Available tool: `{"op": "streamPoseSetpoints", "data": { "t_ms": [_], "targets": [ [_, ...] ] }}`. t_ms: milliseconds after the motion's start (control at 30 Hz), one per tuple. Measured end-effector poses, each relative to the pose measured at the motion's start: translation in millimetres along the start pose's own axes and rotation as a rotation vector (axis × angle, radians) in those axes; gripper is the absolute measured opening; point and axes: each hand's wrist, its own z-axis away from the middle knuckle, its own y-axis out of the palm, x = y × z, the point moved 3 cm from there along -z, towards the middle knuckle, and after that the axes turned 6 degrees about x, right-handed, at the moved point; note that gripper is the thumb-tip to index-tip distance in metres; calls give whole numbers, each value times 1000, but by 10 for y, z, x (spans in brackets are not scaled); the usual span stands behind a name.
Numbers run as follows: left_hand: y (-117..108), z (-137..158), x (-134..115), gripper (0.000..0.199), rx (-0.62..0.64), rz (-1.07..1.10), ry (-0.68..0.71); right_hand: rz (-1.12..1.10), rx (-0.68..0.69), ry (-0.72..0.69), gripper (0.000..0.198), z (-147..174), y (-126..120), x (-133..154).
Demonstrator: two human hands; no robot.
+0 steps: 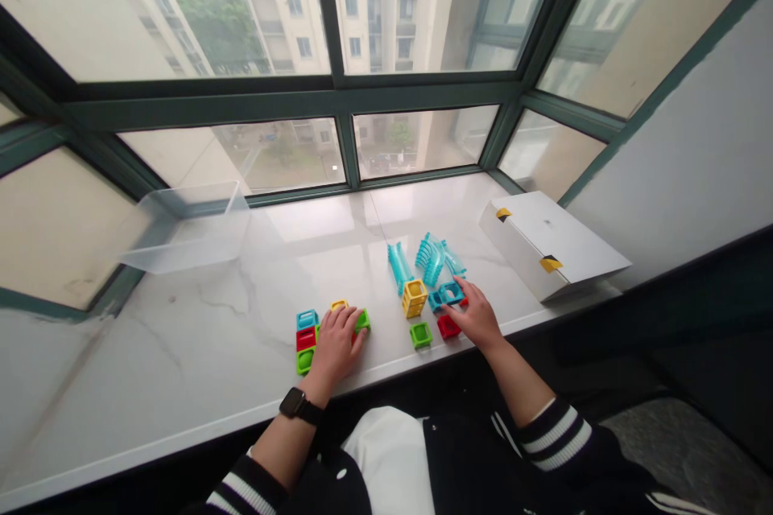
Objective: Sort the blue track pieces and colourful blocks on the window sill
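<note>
My left hand (336,344) lies palm down over a cluster of small square toy blocks on the marble windowsill (211,322): a blue block (307,319), a red block (305,337), a green block (304,360), another green block (362,321) by my fingertips and a yellow block (338,304). My right hand (477,315) touches a blue block (448,293), with a red block (448,327) just under the fingers. Between my hands stand a stacked yellow block (414,297) and a loose green block (421,335). Teal ribbed track pieces (430,257) lie behind them.
A white flat cardboard box (552,245) with yellow tape lies on the sill to the right. A clear plastic bin (190,227) stands at the back left against the window frame. The sill's front edge runs just under my wrists.
</note>
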Motion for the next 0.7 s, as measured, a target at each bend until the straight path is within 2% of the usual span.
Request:
{"op": "streamPoseSetpoints", "data": {
  "t_ms": [333, 700],
  "targets": [
    [-26, -1, -33, 39, -6, -11, -4, 125, 65, -13, 65, -100, 261, -197],
    [-40, -6, -50, 40, -29, 8, 3, 142, 102, 3, 64, -121, 325, -224]
  ]
}}
